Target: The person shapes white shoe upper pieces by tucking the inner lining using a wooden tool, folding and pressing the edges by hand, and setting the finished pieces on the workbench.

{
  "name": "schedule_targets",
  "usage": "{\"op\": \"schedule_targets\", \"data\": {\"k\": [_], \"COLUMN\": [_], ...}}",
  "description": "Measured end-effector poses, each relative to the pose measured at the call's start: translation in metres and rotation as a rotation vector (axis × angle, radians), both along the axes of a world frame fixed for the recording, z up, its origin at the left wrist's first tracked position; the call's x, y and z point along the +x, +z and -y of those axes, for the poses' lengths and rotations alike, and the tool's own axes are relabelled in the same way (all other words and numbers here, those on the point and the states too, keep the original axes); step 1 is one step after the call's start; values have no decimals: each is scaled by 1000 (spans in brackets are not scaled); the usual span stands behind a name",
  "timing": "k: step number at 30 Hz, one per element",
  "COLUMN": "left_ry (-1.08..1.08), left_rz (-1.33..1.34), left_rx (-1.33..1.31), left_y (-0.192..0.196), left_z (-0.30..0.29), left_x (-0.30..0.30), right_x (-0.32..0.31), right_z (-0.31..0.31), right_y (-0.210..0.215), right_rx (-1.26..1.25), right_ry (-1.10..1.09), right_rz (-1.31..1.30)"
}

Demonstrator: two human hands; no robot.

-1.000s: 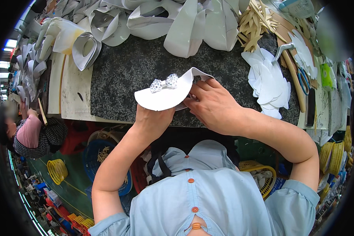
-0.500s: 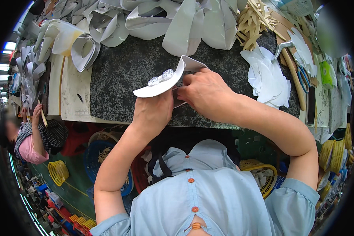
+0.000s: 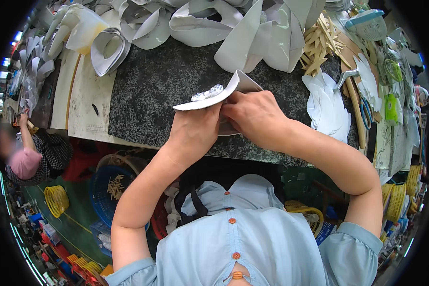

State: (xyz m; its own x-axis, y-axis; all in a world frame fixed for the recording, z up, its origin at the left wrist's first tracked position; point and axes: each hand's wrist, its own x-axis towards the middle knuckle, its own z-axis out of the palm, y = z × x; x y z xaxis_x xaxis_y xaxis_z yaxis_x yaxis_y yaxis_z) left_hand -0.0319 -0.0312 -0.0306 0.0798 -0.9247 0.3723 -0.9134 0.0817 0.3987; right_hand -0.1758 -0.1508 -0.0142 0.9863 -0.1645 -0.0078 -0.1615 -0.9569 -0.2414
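Observation:
A white shoe upper [image 3: 233,86] with a sparkly clear ornament [image 3: 208,93] on its front is held up over the near part of a dark speckled slab [image 3: 143,90]. My left hand [image 3: 195,127] grips it from below, its fingers mostly hidden under the ornament end. At the other end my right hand [image 3: 255,113] is closed with fingertips pressed against the upper's inner side. Whether a small item is pinched there too is hidden. Part of the upper's lower edge shows between my hands.
More white uppers [image 3: 243,35] are heaped along the slab's far edge. At right lie flat white pieces [image 3: 328,107], tan pointed strips [image 3: 321,42], a hammer [image 3: 357,109] and blue-handled scissors [image 3: 365,114]. A jug [image 3: 86,29] stands far left. A co-worker [image 3: 28,155] sits at left; baskets [image 3: 57,200] are below.
The whole scene has shifted in view as my head moved. My right hand has come closer to my left, and the upper is tilted a little differently. Both hands keep their grip.

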Motion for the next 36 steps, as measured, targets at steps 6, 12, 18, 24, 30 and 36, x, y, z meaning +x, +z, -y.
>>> {"op": "schedule_targets", "data": {"k": [6,12,18,24,30,36], "left_ry": [8,23,-3,-9,6,-3], "left_rz": [58,143,117,149,159,87], "left_rx": [39,18,68,65,82,33], "left_y": [-4,-6,-7,-3,-1,-4], "left_z": [-2,-4,-4,-2,-1,-5], "left_x": [1,-1,1,0,-1,2], "right_x": [-4,-5,-5,-5,-3,-8], "right_z": [1,-3,-5,-9,-12,-2], "right_y": [4,3,-5,-2,2,2], "right_rx": [95,42,13,-10,-43,-6], "right_ry": [-14,-27,-57,-95,-116,-8], "right_rz": [57,41,96,89,29,30]}}
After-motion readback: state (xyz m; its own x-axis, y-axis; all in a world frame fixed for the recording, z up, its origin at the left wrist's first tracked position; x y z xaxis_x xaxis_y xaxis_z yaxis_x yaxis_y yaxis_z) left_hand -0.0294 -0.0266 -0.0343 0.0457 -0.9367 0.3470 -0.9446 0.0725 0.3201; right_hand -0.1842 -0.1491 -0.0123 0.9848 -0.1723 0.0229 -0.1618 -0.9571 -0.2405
